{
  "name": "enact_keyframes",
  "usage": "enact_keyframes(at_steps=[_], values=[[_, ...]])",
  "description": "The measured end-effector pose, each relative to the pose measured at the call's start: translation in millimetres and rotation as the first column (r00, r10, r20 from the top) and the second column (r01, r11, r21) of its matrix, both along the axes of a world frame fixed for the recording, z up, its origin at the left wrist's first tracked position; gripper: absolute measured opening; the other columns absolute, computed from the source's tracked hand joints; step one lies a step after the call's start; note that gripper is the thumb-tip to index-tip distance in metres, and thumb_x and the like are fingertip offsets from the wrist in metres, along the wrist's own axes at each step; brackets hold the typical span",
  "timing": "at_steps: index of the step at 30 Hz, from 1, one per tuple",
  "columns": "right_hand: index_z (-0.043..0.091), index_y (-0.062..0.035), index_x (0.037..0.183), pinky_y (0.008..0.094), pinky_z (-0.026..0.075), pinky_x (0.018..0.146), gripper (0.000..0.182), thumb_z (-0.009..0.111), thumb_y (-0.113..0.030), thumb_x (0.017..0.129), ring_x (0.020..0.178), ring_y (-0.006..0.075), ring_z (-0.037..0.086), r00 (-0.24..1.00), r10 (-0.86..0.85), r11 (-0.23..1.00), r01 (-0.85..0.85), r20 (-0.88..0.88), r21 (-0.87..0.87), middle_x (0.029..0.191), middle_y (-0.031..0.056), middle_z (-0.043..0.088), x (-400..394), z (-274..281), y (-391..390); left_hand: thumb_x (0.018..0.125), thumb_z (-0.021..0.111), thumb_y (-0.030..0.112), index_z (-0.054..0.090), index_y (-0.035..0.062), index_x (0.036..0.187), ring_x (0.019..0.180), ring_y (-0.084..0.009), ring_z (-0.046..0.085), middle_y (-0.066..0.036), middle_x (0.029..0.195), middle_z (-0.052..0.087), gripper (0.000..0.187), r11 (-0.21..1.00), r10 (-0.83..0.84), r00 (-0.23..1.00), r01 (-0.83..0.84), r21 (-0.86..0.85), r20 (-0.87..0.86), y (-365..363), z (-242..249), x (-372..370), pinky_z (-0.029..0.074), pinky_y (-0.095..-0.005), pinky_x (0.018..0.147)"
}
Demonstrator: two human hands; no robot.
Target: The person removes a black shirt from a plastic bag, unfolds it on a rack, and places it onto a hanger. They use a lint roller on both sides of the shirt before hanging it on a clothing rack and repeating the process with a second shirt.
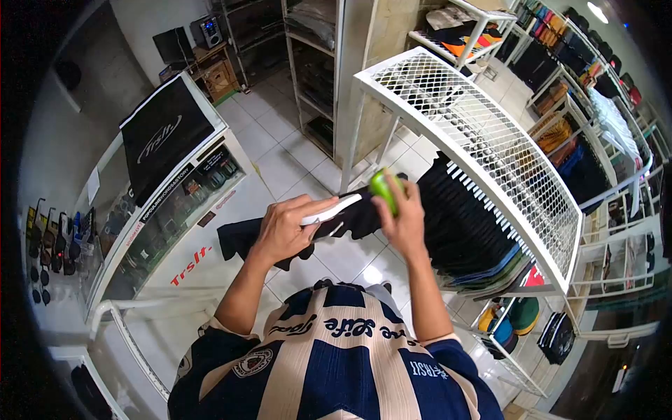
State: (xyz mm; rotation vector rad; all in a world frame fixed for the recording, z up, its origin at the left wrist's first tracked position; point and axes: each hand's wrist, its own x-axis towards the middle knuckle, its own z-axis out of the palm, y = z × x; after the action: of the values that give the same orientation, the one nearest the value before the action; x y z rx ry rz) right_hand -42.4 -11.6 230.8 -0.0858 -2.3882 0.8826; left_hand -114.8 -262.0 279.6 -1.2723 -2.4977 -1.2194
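Note:
My left hand (285,227) is closed around a white, flat, elongated object (332,210) whose far end points right. Fingers of my right hand (406,220) wrap round a bright green object (385,190), just beyond the white one's tip. Black cloth (240,236) hangs below and between the hands, dark pieces of it reaching from beside my left wrist to under the green object. How the cloth is held is hidden.
On the right stands a white mesh-topped rack (476,133) with many dark garments (455,224) hanging under it. To the left is a glass display counter (168,217) with a black cloth (166,136) on top. White floor tiles (280,150) lie ahead.

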Motion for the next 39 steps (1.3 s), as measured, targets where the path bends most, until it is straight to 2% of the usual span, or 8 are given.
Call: enact_keyframes(at_steps=[5,9,12,18,25,30,37,39], values=[[0.064,-0.0143,0.137,0.0419,0.054,0.088,0.044,0.069,-0.028,0.095,0.097,0.036,0.066,0.869,-0.466,0.877,0.479,0.166,-0.043,0.111,0.0216,0.062,1,-45,91,0.069,0.07,-0.004,0.071,0.0168,0.129,0.07,-0.0284,0.063,-0.009,0.082,0.063,0.064,0.999,0.015,0.985,-0.021,-0.033,-0.173,-18,-3,-1,0.053,-0.0381,0.064],[0.064,-0.015,0.137,0.0418,0.053,0.089,0.051,0.077,-0.029,0.089,0.097,0.0345,0.066,0.987,-0.061,0.992,0.042,-0.15,-0.123,0.111,0.0205,0.065,3,19,27,0.065,0.07,-0.003,0.068,0.0183,0.134,0.069,-0.0215,0.059,-0.003,0.076,0.055,0.072,0.99,-0.072,0.927,0.023,-0.136,-0.367,-17,-11,3,0.052,-0.0354,0.06],[0.067,-0.0146,0.133,0.0416,0.053,0.089,0.051,0.079,-0.031,0.085,0.099,0.0373,0.066,0.985,0.172,0.984,-0.172,0.001,0.041,0.111,0.0217,0.065,3,44,-15,0.062,0.069,0.002,0.069,0.0165,0.133,0.066,-0.0195,0.056,-0.002,0.074,0.054,0.072,0.982,-0.149,0.884,0.079,-0.171,-0.443,-11,-14,5,0.049,-0.0341,0.059],[0.068,-0.0109,0.131,0.0438,0.054,0.086,0.05,0.075,-0.035,0.088,0.096,0.0382,0.067,0.872,-0.432,0.901,0.406,0.23,0.152,0.107,0.0213,0.065,-8,-41,94,0.06,0.069,0.001,0.071,0.0149,0.13,0.064,-0.0202,0.055,-0.002,0.07,0.052,0.071,0.98,-0.169,0.885,0.103,-0.171,-0.433,-31,-20,8,0.047,-0.0336,0.057],[0.068,-0.0094,0.129,0.0387,0.052,0.092,0.05,0.081,-0.03,0.085,0.102,0.0361,0.066,0.988,0.139,0.98,-0.127,0.065,-0.156,0.111,0.0179,0.067,20,22,2,0.059,0.073,0.004,0.074,0.0133,0.124,0.063,-0.0198,0.056,-0.002,0.071,0.055,0.066,0.973,-0.203,0.888,0.137,-0.184,-0.413,-22,-21,2,0.047,-0.0338,0.056],[0.066,-0.0093,0.13,0.0426,0.053,0.091,0.046,0.074,-0.03,0.09,0.102,0.0381,0.065,0.86,-0.463,0.879,0.477,0.216,-0.018,0.109,0.0203,0.065,27,-57,81,0.062,0.073,0.003,0.075,0.0131,0.121,0.063,-0.0215,0.058,-0.004,0.072,0.056,0.06,0.982,-0.18,0.91,0.147,-0.116,-0.374,-19,-12,-1,0.049,-0.0348,0.057],[0.06,-0.0058,0.135,0.0423,0.05,0.094,0.054,0.077,-0.023,0.087,0.107,0.0395,0.063,0.99,-0.106,0.988,0.094,-0.094,-0.125,0.118,0.021,0.062,45,5,1,0.062,0.07,-0.004,0.075,0.0134,0.119,0.062,-0.027,0.06,-0.008,0.072,0.058,0.06,0.984,-0.176,0.94,0.164,-0.065,-0.291,0,-8,-7,0.05,-0.0378,0.057],[0.053,-0.0012,0.142,0.0396,0.046,0.1,0.059,0.075,-0.015,0.089,0.112,0.0387,0.06,0.959,-0.261,0.961,0.247,-0.113,-0.126,0.123,0.0224,0.058,39,-25,14,0.063,0.07,-0.006,0.076,0.0123,0.118,0.062,-0.0283,0.06,-0.01,0.072,0.058,0.058,0.989,-0.148,0.975,0.151,0.007,-0.164,4,-2,-6,0.049,-0.0369,0.058]])
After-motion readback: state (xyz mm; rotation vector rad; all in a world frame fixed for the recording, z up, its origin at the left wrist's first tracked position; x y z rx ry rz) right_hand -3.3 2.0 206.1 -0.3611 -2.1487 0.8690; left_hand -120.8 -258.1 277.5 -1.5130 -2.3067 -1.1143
